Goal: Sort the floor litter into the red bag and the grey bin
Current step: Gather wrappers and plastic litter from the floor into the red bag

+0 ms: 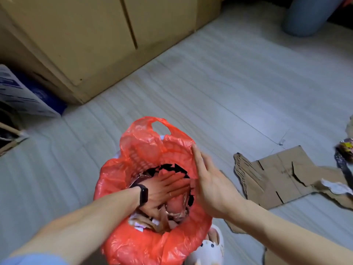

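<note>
Red bag [149, 243]: thin plastic film, glossy, heavily crinkled. Litter [178, 214] inside it: foil-like wrappers, shiny and creased. Cardboard [277, 178]: brown corrugated board, matt, torn edges rough with flutes exposed. White paper [336, 186] on it: crumpled, matt. Floor [210, 92]: pale wood-grain finish, smooth, low sheen. Cabinet [86, 35]: tan board, smooth, matt. Wristband [142, 196]: black, smooth, rubber or plastic assumed. Clog [208, 249]: white moulded plastic, smooth, perforated. Grey bin [309, 18]: smooth, matt, material not resolved.

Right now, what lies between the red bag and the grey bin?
Only bare floor lies between the red bag and the grey bin, in the head view.
</note>
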Action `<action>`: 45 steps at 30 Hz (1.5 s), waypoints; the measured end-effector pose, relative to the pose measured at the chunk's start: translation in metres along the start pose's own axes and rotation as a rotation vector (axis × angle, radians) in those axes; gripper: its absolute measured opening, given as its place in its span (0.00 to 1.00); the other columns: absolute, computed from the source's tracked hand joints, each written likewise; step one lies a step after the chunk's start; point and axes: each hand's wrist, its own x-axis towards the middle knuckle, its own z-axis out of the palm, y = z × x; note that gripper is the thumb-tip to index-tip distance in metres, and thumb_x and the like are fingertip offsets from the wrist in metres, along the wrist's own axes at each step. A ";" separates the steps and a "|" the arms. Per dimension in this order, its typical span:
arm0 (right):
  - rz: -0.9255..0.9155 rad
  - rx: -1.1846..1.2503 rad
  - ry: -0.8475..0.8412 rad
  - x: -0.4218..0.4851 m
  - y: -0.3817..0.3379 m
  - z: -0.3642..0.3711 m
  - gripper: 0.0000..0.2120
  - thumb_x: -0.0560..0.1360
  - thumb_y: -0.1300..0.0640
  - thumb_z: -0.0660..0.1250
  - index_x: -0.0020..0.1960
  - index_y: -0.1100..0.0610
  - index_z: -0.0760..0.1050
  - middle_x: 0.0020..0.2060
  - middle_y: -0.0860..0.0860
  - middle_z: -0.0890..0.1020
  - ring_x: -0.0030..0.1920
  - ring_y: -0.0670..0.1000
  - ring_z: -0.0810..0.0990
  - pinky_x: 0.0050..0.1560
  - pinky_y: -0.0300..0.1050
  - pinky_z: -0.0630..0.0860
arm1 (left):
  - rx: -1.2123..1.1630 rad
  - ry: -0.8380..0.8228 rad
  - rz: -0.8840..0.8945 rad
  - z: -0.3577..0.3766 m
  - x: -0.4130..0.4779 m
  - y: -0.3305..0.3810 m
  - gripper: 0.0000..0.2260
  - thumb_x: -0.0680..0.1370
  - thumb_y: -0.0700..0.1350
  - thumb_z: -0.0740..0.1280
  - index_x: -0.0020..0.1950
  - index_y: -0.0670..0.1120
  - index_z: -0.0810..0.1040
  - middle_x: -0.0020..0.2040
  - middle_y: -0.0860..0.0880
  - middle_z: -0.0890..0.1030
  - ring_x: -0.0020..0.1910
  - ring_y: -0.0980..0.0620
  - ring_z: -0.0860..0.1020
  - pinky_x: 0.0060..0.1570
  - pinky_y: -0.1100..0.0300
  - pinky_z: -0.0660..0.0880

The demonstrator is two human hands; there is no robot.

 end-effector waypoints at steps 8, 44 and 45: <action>0.021 0.038 0.017 0.005 0.004 0.009 0.43 0.74 0.62 0.58 0.80 0.50 0.37 0.76 0.49 0.54 0.61 0.60 0.73 0.51 0.45 0.70 | -0.192 -0.170 -0.049 0.049 0.022 -0.012 0.57 0.61 0.80 0.54 0.80 0.48 0.47 0.80 0.49 0.53 0.75 0.42 0.58 0.73 0.43 0.50; 0.655 -0.318 0.433 -0.417 0.054 -0.191 0.20 0.77 0.48 0.64 0.69 0.48 0.72 0.63 0.49 0.75 0.64 0.53 0.74 0.64 0.49 0.72 | -0.426 0.321 -0.122 -0.424 0.112 0.204 0.25 0.78 0.50 0.63 0.76 0.52 0.63 0.72 0.47 0.70 0.70 0.48 0.68 0.69 0.54 0.66; 0.696 -0.314 0.468 -0.441 0.064 -0.197 0.20 0.77 0.48 0.64 0.68 0.48 0.73 0.63 0.49 0.76 0.64 0.53 0.74 0.64 0.47 0.71 | -0.444 0.313 -0.083 -0.431 0.134 0.225 0.25 0.78 0.50 0.63 0.75 0.52 0.64 0.71 0.48 0.71 0.70 0.48 0.69 0.69 0.55 0.66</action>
